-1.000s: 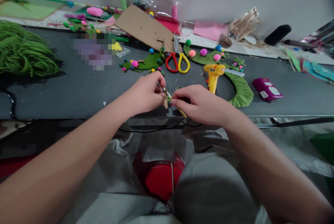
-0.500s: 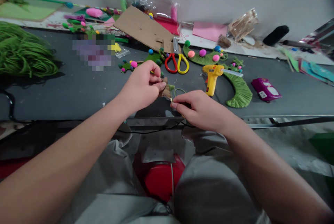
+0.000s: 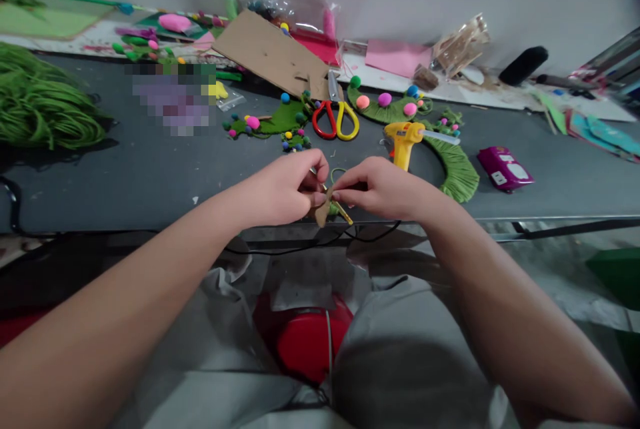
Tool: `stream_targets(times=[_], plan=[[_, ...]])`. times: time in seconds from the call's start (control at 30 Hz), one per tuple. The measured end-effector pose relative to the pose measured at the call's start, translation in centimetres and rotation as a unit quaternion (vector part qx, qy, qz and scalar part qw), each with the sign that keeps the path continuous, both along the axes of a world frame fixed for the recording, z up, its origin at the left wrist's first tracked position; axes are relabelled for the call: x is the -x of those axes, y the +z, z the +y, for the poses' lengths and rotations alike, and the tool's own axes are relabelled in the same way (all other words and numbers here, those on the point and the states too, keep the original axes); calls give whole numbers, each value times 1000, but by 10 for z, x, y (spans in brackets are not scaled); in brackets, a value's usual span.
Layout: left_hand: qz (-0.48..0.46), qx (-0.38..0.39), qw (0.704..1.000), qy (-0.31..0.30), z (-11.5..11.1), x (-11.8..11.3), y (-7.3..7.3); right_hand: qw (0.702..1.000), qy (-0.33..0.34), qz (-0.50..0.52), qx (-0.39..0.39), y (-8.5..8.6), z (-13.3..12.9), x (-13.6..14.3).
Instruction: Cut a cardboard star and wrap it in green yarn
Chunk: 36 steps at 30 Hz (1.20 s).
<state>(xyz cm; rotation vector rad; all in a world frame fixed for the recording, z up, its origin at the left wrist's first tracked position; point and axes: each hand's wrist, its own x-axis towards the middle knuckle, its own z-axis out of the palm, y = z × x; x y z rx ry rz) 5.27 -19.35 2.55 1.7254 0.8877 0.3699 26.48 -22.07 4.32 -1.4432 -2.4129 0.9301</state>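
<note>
My left hand (image 3: 285, 189) is closed, its thumb and finger pinching a small brown cardboard piece (image 3: 323, 213) close to the table's front edge. A bit of green yarn (image 3: 334, 209) shows against the cardboard, and a loop of it rises behind my fingers. Thumb and forefinger of my right hand (image 3: 383, 190) are pinched at the cardboard's upper edge, on what looks like the yarn; the fingertips hide most of it. A thin yellow stick (image 3: 345, 213) slants out below both hands; which hand bears it I cannot tell.
Beyond my hands lie red-and-yellow scissors (image 3: 335, 119), a yellow glue gun (image 3: 403, 142) and a green yarn-wrapped crescent (image 3: 455, 172) with pompoms. A purple packet (image 3: 505, 169) is to the right. Green yarn heaps (image 3: 45, 99) lie left; a cardboard sheet (image 3: 273, 52) is at the back.
Both hands have come closer together, the left moving right and toward me. The cardboard piece has turned and come lower, and the yellow stick now shows more clearly.
</note>
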Motion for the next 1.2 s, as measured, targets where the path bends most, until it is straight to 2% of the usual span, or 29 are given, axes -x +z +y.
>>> stream_targets(times=[0.17, 0.3, 0.57, 0.77, 0.87, 1.0, 1.2], plan=[[62, -86, 994, 1, 3, -2, -10, 998, 2, -64, -9, 5, 1, 6], [75, -93, 993, 15, 6, -2, -15, 997, 15, -73, -5, 10, -2, 11], [67, -96, 992, 37, 7, -4, -17, 998, -35, -47, -25, 15, -10, 18], [34, -114, 986, 117, 14, -3, -20, 997, -48, -25, -61, 16, -26, 23], [-19, -104, 982, 155, 15, -3, -15, 995, -70, -28, -70, 15, -33, 24], [-57, -52, 979, 190, 11, -6, -1, 994, -77, -11, -82, 12, -34, 21], [-80, -23, 974, 213, 9, -7, 8, 995, -63, 23, -69, 11, -29, 17]])
